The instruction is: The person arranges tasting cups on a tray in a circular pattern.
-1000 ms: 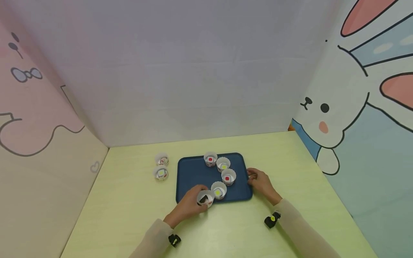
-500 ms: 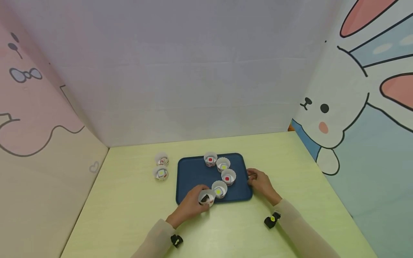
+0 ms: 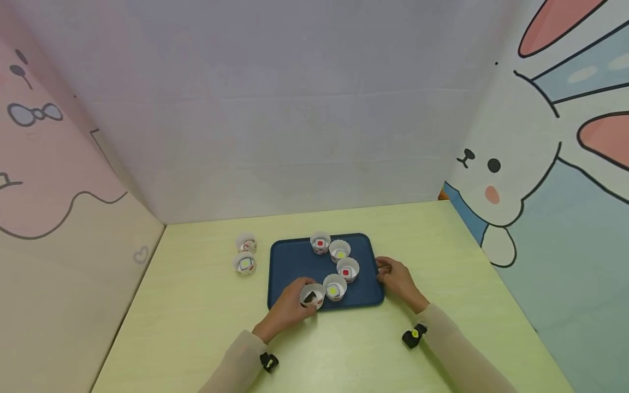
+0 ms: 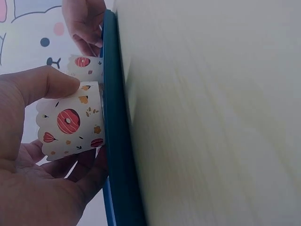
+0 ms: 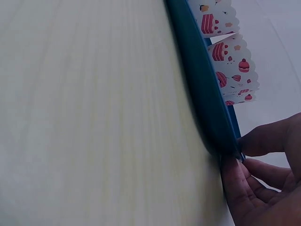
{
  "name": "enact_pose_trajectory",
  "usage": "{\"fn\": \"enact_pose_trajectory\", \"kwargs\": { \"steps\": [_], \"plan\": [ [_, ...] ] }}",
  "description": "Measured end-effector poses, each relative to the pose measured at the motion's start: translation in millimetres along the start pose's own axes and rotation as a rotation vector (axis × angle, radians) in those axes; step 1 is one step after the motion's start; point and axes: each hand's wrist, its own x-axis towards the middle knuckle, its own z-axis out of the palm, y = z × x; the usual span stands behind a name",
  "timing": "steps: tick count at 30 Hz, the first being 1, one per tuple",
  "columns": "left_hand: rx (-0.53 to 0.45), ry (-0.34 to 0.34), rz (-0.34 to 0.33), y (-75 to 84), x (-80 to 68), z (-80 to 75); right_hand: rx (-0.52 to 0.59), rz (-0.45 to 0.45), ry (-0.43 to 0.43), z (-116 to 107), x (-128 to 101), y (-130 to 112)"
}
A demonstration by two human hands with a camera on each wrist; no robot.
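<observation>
My left hand grips a white paper baking cup between thumb and fingers at the near edge of the blue tray. The cup has a scalloped rim and a dessert print; a small dark piece sits inside it. Right beside it stands another paper cup with a yellow-green square in it. My right hand pinches the tray's right rim, thumb above and fingers below. More cups, such as the cup with a red piece, curve across the tray's right half.
Two more paper cups, a farther cup and a nearer cup, stand on the pale wooden table left of the tray. A plain white wall rises behind; printed cartoon panels flank both sides.
My left hand and its cup shift slightly right, then back left and a little away from me, over the tray's near edge. The neighbouring cup shifts slightly right. My right hand stays put.
</observation>
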Motion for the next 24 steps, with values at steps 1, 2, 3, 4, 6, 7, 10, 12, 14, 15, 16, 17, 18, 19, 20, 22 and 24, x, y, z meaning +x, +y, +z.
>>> {"fn": "enact_pose_trajectory", "kwargs": {
  "steps": [1, 2, 3, 4, 6, 7, 10, 12, 14, 15, 16, 17, 18, 19, 20, 22, 24],
  "plan": [
    [0.002, 0.006, 0.001, -1.2, 0.8, -0.8, -0.001, 0.001, 0.000, 0.1, -0.1, 0.2],
    [0.003, 0.013, 0.000, -2.2, 1.6, -1.6, -0.002, 0.002, 0.000, 0.1, -0.2, 0.3],
    [0.005, 0.020, -0.001, -3.3, 2.5, -2.3, -0.007, 0.003, 0.001, 0.1, -0.3, 0.4],
    [0.005, 0.029, 0.000, -4.3, 3.6, -2.9, -0.009, 0.004, 0.003, 0.1, -0.4, 0.4],
    [0.017, 0.048, -0.001, -6.4, 6.1, -3.6, -0.013, 0.005, 0.005, 0.0, -0.7, 0.5],
    [0.023, 0.056, -0.001, -7.5, 7.2, -3.5, -0.015, 0.003, 0.006, 0.0, -0.9, 0.5],
    [0.037, 0.070, -0.011, -10.8, 9.9, -2.4, -0.008, 0.002, 0.004, 0.3, -1.3, 0.5],
    [0.035, 0.073, -0.015, -12.3, 11.4, -1.7, -0.011, 0.001, 0.003, 0.4, -1.3, 0.9],
    [0.027, 0.076, -0.013, -13.0, 12.7, -1.2, -0.010, 0.001, 0.004, 0.4, -1.2, 1.1],
    [0.025, 0.078, -0.012, -13.0, 13.3, -1.1, -0.012, 0.001, 0.006, 0.4, -1.1, 1.2],
    [0.025, 0.080, -0.012, -13.0, 14.1, -1.0, -0.013, 0.000, 0.008, 0.4, -1.0, 1.3],
    [0.028, 0.083, -0.011, -13.0, 14.6, -0.9, -0.015, -0.002, 0.008, 0.4, -0.8, 1.5],
    [0.028, 0.085, -0.011, -12.8, 15.1, -0.7, -0.013, -0.004, 0.009, 0.4, -0.7, 1.6],
    [0.028, 0.087, -0.010, -12.3, 15.6, -0.7, -0.012, -0.007, 0.008, 0.4, -0.5, 1.7],
    [0.033, 0.087, -0.011, -12.0, 16.2, -0.6, -0.012, -0.009, 0.009, 0.4, -0.4, 1.9],
    [0.039, 0.085, -0.012, -11.2, 17.2, -0.7, -0.009, -0.013, 0.010, 0.6, -0.4, 2.2],
    [0.032, 0.083, -0.013, -10.4, 18.0, -0.9, -0.008, -0.015, 0.011, 0.8, -0.4, 2.4]
  ]
}}
